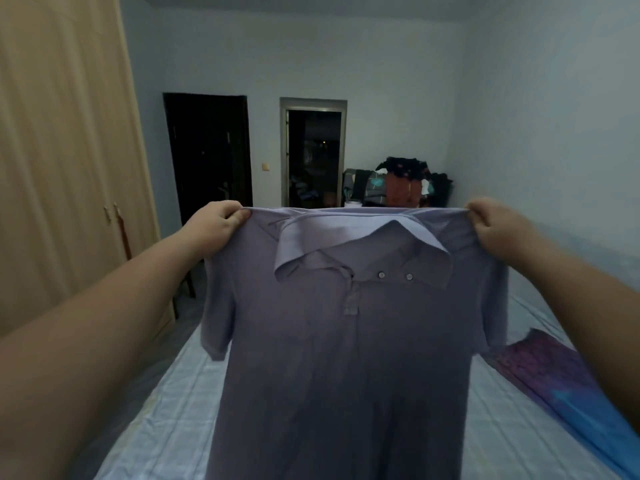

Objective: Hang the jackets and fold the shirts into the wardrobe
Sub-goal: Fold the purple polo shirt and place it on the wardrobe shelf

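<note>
Both forearms reach forward. Left hand (216,223) and right hand (493,225) each pinch a shoulder seam of the grey-purple polo shirt (346,341), holding it spread and hanging, collar toward the camera, over the bed (166,410). Step in hand, as judged: shirt opened out for folding. Next move likely calls for laying it flat on the bed. Wardrobe (62,168) stands left, doors closed.

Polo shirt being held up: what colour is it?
Plain greyish purple polo shirt, paler collar; head view.
</note>
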`<state>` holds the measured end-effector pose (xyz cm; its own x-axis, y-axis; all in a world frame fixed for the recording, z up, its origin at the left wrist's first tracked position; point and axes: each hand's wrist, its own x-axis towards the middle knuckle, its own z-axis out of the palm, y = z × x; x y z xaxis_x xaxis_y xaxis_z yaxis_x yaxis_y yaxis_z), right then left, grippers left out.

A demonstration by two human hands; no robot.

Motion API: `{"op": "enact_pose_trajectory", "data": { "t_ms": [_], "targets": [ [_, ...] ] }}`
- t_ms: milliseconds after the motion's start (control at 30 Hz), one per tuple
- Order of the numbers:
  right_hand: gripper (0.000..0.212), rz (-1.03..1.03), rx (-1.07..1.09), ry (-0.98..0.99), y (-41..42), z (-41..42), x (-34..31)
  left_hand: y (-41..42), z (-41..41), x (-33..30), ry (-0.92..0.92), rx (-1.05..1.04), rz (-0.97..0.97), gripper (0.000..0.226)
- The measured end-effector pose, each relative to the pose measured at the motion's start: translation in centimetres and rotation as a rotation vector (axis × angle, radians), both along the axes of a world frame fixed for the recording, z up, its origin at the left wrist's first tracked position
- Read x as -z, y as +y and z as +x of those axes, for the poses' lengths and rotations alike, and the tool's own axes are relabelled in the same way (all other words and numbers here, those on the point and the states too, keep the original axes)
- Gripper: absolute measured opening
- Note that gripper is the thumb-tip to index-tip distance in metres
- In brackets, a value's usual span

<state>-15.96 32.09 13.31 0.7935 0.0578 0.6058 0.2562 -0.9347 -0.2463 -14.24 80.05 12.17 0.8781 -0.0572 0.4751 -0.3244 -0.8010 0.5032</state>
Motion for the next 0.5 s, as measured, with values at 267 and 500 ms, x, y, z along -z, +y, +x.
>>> {"op": "enact_pose_trajectory", "data": {
  "t_ms": [267, 500],
  "targets": [
    [0.023, 0.027, 0.119, -0.024, -1.3, -1.1, 0.6, 1.8, -1.6, 0.4, 0.261, 0.198, -0.103, 0.025],
    [0.032, 0.02, 0.012, 0.193, -2.2, -1.6, 1.3, 2.4, -1.6, 1.6, 0.217, 0.111, 0.035, 0.022]
  ]
}}
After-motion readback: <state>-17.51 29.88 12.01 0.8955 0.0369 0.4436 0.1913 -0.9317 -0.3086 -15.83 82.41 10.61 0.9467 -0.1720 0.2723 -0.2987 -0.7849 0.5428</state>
